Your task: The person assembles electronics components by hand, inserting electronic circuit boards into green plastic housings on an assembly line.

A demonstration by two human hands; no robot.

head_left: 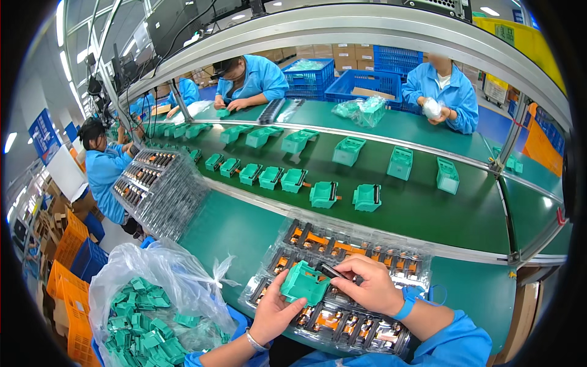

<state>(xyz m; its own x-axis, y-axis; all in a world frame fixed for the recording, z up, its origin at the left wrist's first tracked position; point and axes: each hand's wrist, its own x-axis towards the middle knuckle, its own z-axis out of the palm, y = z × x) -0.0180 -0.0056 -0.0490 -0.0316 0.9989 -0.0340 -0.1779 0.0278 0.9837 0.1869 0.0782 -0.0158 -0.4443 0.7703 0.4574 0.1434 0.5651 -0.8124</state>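
My left hand grips a green plastic housing from its left and lower side, fingers and thumb around it. A slim black part is pinched in my right hand, its end at the housing's upper right edge; whether it is seated there I cannot tell. A blue strap circles my right wrist. Beneath both hands lies a clear plastic tray with rows of black and orange parts. Left of my left hand, a clear bag lines a blue bin and holds many loose green plastic pieces.
Beyond a metal rail, rows of green housings sit on a dark green conveyor. Stacked clear trays stand at the left. Co-workers in blue work across the line. A metal frame beam spans overhead.
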